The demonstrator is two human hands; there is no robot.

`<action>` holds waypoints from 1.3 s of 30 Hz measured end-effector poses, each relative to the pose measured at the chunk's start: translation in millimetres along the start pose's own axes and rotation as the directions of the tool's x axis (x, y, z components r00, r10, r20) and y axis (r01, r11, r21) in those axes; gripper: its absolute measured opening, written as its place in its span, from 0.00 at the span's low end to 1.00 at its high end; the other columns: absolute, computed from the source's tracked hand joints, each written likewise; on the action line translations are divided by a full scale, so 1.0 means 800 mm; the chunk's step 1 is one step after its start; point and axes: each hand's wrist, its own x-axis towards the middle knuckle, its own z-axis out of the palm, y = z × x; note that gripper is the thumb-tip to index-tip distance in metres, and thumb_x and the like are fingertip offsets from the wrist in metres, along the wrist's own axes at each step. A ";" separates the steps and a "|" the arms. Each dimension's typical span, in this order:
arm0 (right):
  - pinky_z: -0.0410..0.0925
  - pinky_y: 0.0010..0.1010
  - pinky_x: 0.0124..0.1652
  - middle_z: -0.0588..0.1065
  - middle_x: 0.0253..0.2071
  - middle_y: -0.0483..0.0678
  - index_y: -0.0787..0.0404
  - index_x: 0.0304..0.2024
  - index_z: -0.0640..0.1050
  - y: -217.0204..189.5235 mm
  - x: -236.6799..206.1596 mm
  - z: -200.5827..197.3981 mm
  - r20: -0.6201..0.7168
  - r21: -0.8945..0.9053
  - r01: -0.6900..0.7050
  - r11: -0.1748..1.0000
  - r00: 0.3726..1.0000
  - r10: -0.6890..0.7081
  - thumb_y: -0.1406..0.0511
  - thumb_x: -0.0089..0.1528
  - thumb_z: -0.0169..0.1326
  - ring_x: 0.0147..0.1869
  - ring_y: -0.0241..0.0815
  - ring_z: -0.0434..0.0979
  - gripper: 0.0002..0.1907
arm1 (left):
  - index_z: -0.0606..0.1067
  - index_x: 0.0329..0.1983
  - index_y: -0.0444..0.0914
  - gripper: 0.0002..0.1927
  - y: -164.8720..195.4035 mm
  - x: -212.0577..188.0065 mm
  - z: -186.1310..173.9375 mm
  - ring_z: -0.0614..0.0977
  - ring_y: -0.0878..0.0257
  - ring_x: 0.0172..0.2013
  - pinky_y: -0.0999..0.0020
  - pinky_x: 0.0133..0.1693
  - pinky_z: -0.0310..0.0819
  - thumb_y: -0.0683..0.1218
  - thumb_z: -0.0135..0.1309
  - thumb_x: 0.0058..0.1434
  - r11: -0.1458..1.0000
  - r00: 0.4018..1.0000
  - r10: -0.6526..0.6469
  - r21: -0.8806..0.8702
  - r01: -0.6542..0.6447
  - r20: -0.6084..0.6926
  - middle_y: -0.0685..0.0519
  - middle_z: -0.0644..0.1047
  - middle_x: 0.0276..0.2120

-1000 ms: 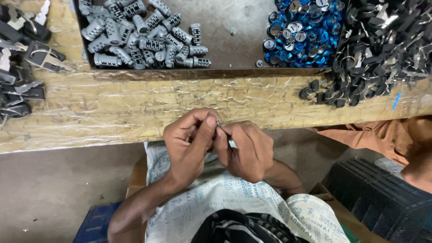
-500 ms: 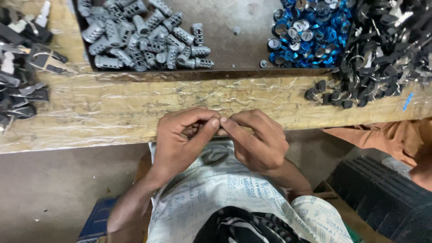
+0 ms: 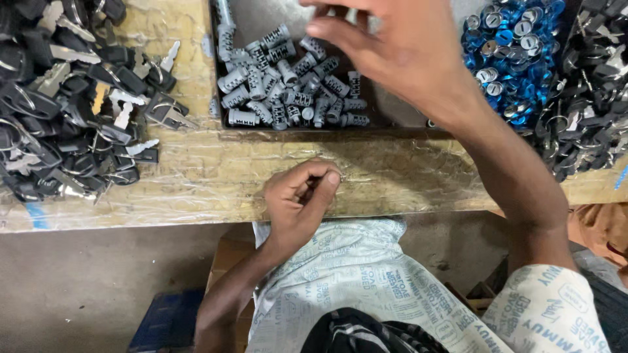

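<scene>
Grey ribbed metal cylinders (image 3: 288, 91), heaped in a dark tray (image 3: 392, 111) on the bench (image 3: 196, 176); right hand (image 3: 392, 46) spread above, left hand (image 3: 301, 202) pinching a small, indistinct part.

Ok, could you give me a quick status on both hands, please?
Left hand pinching a small metal part by the bench edge. Right hand open above the grey cylinders. Nothing between them.

Grey lock cylinders (image 3: 288, 91), blue caps (image 3: 507, 55), seemingly black-headed keys (image 3: 72, 111)
</scene>
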 end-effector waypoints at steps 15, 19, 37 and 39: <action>0.70 0.33 0.37 0.79 0.42 0.57 0.68 0.50 0.80 -0.027 -0.047 -0.037 -0.021 -0.204 0.023 0.979 0.999 -0.028 0.72 0.70 0.62 0.39 0.47 0.79 0.07 | 0.72 0.45 0.31 0.08 0.010 0.008 -0.006 0.67 0.74 0.25 0.75 0.28 0.63 0.41 0.45 0.79 0.886 0.980 -0.131 -0.426 0.183 0.150 0.55 0.71 0.29; 0.67 0.23 0.27 0.83 0.39 0.51 0.68 0.41 0.82 -0.053 -0.134 0.005 -0.017 0.605 -0.318 0.730 0.911 0.411 0.72 0.58 0.65 0.31 0.34 0.80 0.09 | 0.71 0.45 0.29 0.08 0.023 0.005 -0.007 0.72 0.68 0.26 0.69 0.27 0.70 0.41 0.45 0.77 0.820 0.950 -0.170 -0.497 0.284 0.262 0.47 0.75 0.37; 0.78 0.25 0.44 0.80 0.47 0.58 0.67 0.51 0.81 -0.066 -0.227 0.051 -0.255 0.465 -0.138 0.875 0.925 0.281 0.78 0.61 0.65 0.49 0.45 0.85 0.16 | 0.80 0.36 0.32 0.06 0.064 0.013 0.019 0.65 0.79 0.22 0.78 0.22 0.53 0.40 0.58 0.68 0.934 0.948 -0.306 0.220 0.282 0.088 0.62 0.71 0.22; 0.78 0.25 0.43 0.80 0.47 0.58 0.66 0.51 0.80 -0.065 -0.229 0.052 -0.268 0.444 -0.116 0.889 0.929 0.256 0.78 0.61 0.65 0.49 0.45 0.84 0.16 | 0.80 0.35 0.32 0.05 0.070 0.014 0.018 0.65 0.79 0.22 0.77 0.22 0.52 0.40 0.59 0.68 0.910 0.969 -0.230 0.375 0.180 0.094 0.63 0.70 0.21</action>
